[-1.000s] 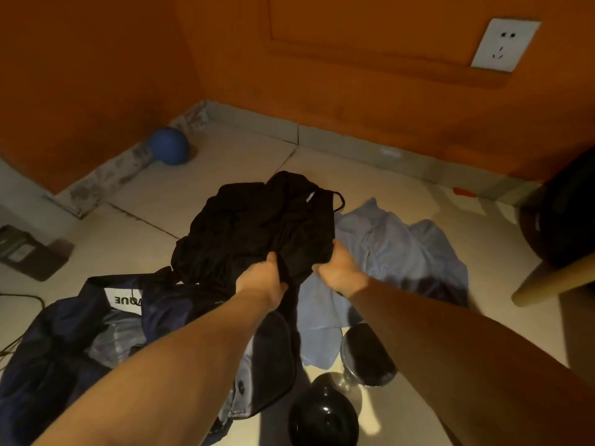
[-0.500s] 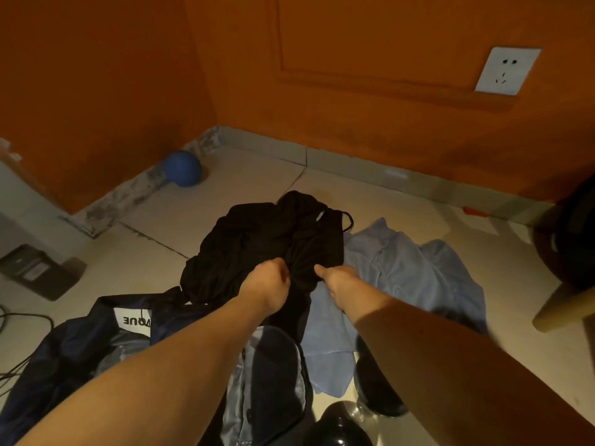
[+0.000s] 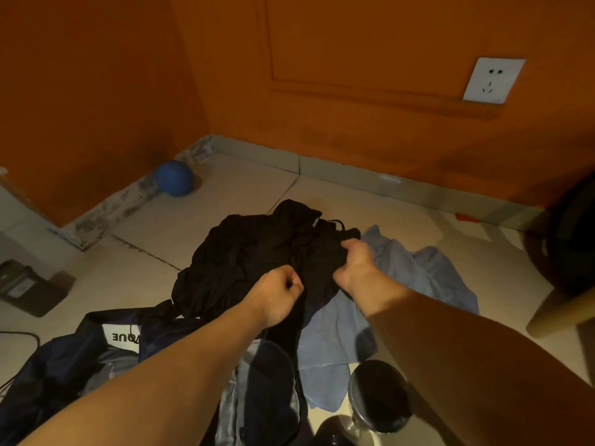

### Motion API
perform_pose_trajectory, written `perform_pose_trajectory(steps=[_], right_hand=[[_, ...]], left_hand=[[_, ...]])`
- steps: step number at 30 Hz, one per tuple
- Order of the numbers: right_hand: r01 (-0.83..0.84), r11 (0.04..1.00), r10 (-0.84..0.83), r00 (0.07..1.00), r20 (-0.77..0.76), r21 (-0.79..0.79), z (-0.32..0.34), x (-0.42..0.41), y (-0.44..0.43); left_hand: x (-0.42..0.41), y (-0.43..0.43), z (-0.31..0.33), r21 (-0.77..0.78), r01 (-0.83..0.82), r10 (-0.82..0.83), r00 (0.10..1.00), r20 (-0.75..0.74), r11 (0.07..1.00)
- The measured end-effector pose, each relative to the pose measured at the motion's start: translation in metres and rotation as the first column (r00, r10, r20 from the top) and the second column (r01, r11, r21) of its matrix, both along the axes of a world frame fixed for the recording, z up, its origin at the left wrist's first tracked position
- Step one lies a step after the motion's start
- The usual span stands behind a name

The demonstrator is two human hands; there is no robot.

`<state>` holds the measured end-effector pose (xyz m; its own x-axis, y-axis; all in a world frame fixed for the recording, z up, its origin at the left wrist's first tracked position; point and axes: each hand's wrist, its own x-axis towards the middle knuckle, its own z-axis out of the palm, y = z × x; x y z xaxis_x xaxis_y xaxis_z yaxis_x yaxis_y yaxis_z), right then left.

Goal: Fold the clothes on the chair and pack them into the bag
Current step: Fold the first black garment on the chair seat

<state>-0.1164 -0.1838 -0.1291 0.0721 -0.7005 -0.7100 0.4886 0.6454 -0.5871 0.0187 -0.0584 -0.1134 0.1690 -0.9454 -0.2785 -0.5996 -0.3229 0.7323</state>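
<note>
A crumpled black garment [image 3: 251, 255] lies on the tiled floor in the middle of the view. My left hand [image 3: 277, 294] grips its near edge with curled fingers. My right hand [image 3: 355, 262] grips the cloth at its right side, close to the collar. Under and to the right of it spreads a light blue shirt [image 3: 418, 278]. A dark navy bag [image 3: 80, 358] with a white label lies open at the lower left, with grey-blue cloth inside.
A chair leg [image 3: 560, 313] and dark seat stand at the right edge. A blue ball [image 3: 174, 178] sits in the far corner. A dark box [image 3: 22, 284] lies at the left, and a dark round glass object [image 3: 380, 397] is near my right forearm.
My right hand has moved up and to the right along the black garment. My left hand keeps its grip near the same spot, and the cloth is bunched more.
</note>
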Motion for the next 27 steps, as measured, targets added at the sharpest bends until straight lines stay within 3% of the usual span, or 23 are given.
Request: perform_pose_trajectory(steps=[3, 8, 10, 15, 19, 24, 27], right_hand=[[0.091, 0.995, -0.085, 0.99, 0.115, -0.047, 0.031, -0.008, 0.0], [0.129, 0.987, -0.097, 0.955, 0.281, -0.097, 0.076, -0.017, 0.019], [0.145, 0.98, -0.095, 0.942, 0.321, -0.134, 0.099, -0.023, 0.025], [0.1, 0.939, 0.03, 0.929, 0.369, -0.328, 0.185, -0.039, 0.048], [0.061, 0.895, 0.103, 0.936, 0.337, -0.442, 0.256, -0.059, 0.073], [-0.034, 0.844, 0.215, 0.935, 0.281, -0.535, 0.33, -0.084, 0.103], [-0.073, 0.813, 0.231, 0.951, 0.205, -0.577, 0.372, -0.094, 0.118]], left_hand=[[-0.006, -0.006, 0.011, -0.043, -0.079, 0.077, 0.995, -0.058, 0.996], [-0.016, -0.011, 0.051, -0.279, -0.311, 0.287, 0.95, -0.126, 0.908], [-0.018, -0.013, 0.074, -0.359, -0.26, 0.252, 0.965, -0.069, 0.897], [-0.033, -0.009, 0.137, -0.386, 0.015, 0.018, 0.997, 0.081, 0.922], [-0.053, 0.008, 0.202, -0.478, -0.05, 0.01, 0.996, -0.087, 0.877], [-0.081, 0.03, 0.27, -0.444, -0.093, -0.071, 0.938, -0.339, 0.891], [-0.094, 0.037, 0.313, -0.514, -0.121, -0.077, 0.935, -0.347, 0.849]])
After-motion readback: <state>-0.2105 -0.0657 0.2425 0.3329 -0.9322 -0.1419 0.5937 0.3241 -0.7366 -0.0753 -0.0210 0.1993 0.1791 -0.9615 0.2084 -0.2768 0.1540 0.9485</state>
